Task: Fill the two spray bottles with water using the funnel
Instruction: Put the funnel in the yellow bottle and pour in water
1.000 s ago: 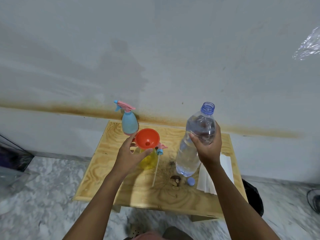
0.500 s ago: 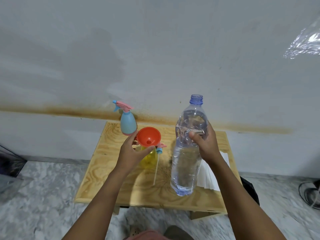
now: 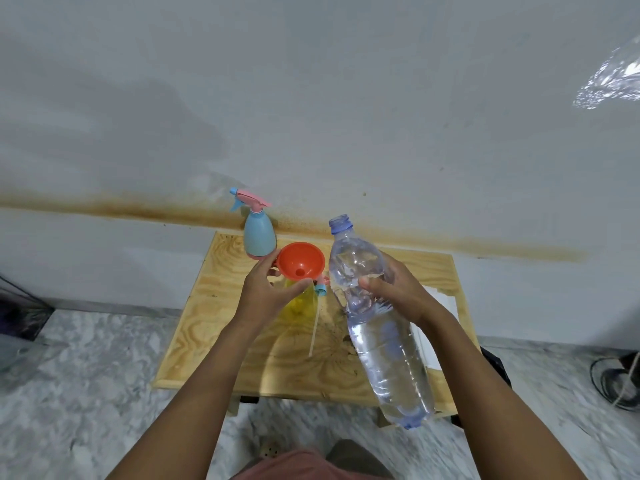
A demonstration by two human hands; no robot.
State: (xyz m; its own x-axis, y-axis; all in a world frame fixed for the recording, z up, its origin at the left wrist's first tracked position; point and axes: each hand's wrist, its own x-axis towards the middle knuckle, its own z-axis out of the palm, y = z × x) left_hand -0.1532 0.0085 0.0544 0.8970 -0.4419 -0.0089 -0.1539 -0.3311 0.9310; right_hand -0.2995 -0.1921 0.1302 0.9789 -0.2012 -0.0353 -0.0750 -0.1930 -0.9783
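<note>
right grip (image 3: 398,292) clasps the water bottle (image 3: 375,327) over the desk's (image 3: 207,341) right edge, axis tilted, mouth toward the far edge; left grip (image 3: 265,291) holds the funnel (image 3: 300,259) upright in the yellow spray bottle (image 3: 300,303).

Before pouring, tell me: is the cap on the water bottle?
No, the water bottle held in the right hand shows a bare, open threaded neck.

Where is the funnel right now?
Head view: the orange funnel sits on the yellow spray bottle at the back of the table, held by the left hand, just in front of the blue spray bottle.
</note>
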